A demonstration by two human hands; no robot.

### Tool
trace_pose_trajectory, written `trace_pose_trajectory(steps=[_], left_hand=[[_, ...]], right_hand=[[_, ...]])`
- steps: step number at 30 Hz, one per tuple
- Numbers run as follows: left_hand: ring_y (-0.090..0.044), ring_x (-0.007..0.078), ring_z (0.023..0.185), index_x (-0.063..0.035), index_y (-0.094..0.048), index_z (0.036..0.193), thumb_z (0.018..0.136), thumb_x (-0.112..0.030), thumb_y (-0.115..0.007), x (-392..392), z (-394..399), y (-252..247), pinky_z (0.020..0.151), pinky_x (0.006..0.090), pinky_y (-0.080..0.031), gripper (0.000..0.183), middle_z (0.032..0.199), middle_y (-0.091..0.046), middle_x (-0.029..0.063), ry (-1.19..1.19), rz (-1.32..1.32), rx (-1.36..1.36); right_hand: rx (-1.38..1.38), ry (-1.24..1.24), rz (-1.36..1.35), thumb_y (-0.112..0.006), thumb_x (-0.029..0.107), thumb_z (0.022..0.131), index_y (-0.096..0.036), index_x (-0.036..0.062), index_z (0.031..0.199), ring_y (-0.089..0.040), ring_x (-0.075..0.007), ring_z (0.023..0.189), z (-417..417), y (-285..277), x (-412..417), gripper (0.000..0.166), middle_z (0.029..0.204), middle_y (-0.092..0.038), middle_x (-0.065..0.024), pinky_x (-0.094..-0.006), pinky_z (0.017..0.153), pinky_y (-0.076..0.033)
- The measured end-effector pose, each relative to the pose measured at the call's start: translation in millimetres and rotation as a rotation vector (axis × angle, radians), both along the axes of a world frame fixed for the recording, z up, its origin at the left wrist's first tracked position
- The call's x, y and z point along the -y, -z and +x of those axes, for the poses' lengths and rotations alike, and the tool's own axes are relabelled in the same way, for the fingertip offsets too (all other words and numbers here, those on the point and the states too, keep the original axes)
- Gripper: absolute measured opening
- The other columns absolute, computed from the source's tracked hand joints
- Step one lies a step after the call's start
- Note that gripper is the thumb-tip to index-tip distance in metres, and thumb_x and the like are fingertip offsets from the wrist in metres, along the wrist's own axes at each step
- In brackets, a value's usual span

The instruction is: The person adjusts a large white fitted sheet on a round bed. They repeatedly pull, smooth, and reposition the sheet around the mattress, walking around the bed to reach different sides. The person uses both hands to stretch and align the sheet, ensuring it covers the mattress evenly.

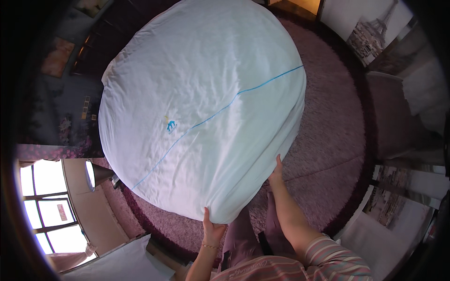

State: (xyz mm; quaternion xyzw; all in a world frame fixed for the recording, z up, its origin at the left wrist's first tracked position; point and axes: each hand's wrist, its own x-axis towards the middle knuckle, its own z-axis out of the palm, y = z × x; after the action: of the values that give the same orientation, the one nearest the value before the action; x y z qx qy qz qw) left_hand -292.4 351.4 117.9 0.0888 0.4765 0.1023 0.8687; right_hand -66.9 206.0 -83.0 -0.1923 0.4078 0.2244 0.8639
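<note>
A large white fabric cover (204,70), like a bed cover, spreads out before me with wrinkles and a bulging outline. A thin blue line crosses it, and a small blue logo with writing sits left of the middle. My left hand (213,229) grips the near corner, thumb on top and the other fingers hidden underneath. Farther up the right edge, my right hand (276,172) holds the cover's side with its thumb raised; its other fingers are tucked out of sight. Folds run along the cloth between the two hands. What lies beneath the cover is hidden.
A round-looking pinkish-purple shaggy rug (330,105) with a dark border lies under and around the cover. At left are a cone-shaped lampshade (95,175) and a bright window (51,203). Furniture with an Eiffel Tower print (379,26) stands at upper right.
</note>
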Motion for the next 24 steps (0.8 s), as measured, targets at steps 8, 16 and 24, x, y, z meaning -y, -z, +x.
trace_pose_trajectory(steps=[8,16,24], left_hand=[[-0.050,0.0259,0.108,-0.0057,-0.045,0.118,0.088,-0.035,-0.049,29,-29,79,0.092,0.0406,-0.041,0.042,0.118,-0.052,0.0089,-0.004,-0.077,-0.119],[-0.049,0.0277,0.108,0.0008,-0.044,0.112,0.088,-0.034,-0.049,64,-31,168,0.093,0.0437,-0.040,0.042,0.116,-0.051,0.0142,0.226,-0.247,-0.417],[-0.041,0.0240,0.115,0.0017,-0.043,0.121,0.084,-0.056,-0.042,163,145,112,0.102,0.0362,-0.027,0.068,0.125,-0.046,0.0117,0.652,-0.377,0.011]], right_hand=[[-0.031,0.002,-0.446,-0.041,0.037,0.091,-0.034,-0.0013,0.128,-0.048,-0.0315,0.109,17,7,164,0.054,0.126,-0.044,-0.0151,-0.0436,0.089,-0.043],[-0.145,0.030,-0.429,-0.030,0.039,0.094,-0.031,0.0023,0.131,-0.040,-0.0296,0.118,81,-34,145,0.052,0.132,-0.037,-0.0120,-0.0443,0.097,-0.036],[0.022,0.029,-0.208,-0.037,0.039,0.092,-0.034,0.0017,0.128,-0.042,-0.0281,0.116,53,-89,125,0.052,0.130,-0.040,-0.0111,-0.0429,0.098,-0.034]])
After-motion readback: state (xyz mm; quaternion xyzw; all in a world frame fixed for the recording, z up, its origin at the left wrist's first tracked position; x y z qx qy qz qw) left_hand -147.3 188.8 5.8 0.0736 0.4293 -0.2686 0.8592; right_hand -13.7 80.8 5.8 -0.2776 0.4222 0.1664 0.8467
